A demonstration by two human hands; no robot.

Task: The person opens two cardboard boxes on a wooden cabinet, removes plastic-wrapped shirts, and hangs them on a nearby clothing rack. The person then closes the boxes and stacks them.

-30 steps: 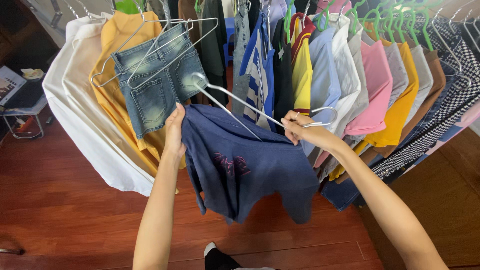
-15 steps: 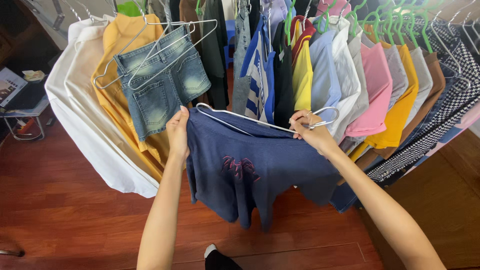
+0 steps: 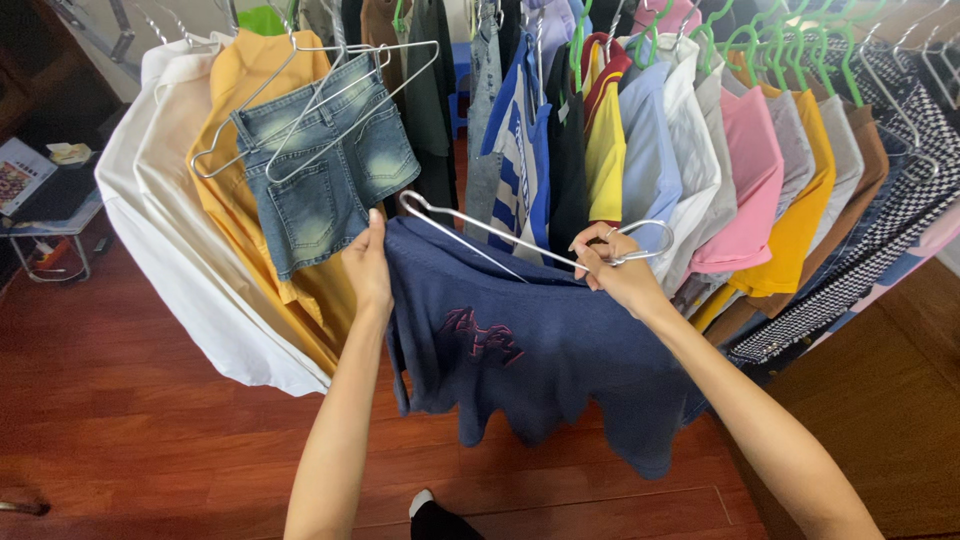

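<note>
A navy blue T-shirt (image 3: 540,350) with a dark pink print hangs spread out between both of my hands in front of a clothes rack. My left hand (image 3: 368,262) pinches the shirt's left shoulder edge. A white wire hanger (image 3: 500,232) lies along the shirt's top edge, and my right hand (image 3: 612,265) grips both the hanger near its hook and the shirt's right side. The shirt's lower hem droops toward the floor.
A crowded rack holds a white shirt (image 3: 190,250), a yellow shirt (image 3: 250,120), denim shorts (image 3: 325,170) on wire hangers, and several coloured shirts on green hangers (image 3: 760,130). Red wooden floor (image 3: 130,430) below; a small table (image 3: 45,215) at far left.
The hanger has gone from tilted above the shirt to lying along its top edge. Both hands lifted and spread the shirt wider; my right hand shifted toward the hook.
</note>
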